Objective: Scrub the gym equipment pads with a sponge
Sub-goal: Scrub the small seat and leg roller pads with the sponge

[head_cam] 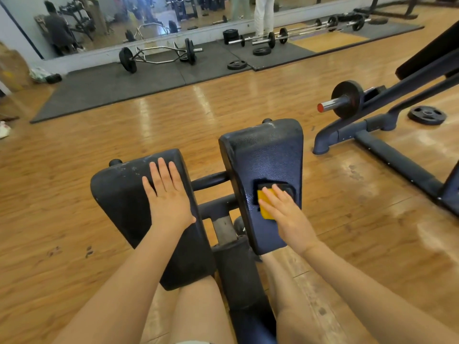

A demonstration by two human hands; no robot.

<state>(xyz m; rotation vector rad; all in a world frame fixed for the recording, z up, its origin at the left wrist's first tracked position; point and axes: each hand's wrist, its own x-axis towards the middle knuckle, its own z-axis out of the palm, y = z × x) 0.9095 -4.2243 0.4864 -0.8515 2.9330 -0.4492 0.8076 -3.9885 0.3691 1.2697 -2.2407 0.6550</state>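
Observation:
Two black padded rests sit side by side on a machine frame in front of me. My left hand (167, 194) lies flat with straight fingers on the left pad (124, 202). On the right pad (270, 157), whose surface looks wet and shiny, my right hand (285, 214) presses a yellow sponge (264, 202) with a dark scouring side. Its fingers lie over the sponge's top and hide most of it.
A black steel frame (216, 207) joins the pads between my knees. A bench frame with a loaded plate (346, 99) stands to the right. A loose plate (426, 115) lies on the wooden floor. Barbells (159, 55) rest on black mats by the mirror wall.

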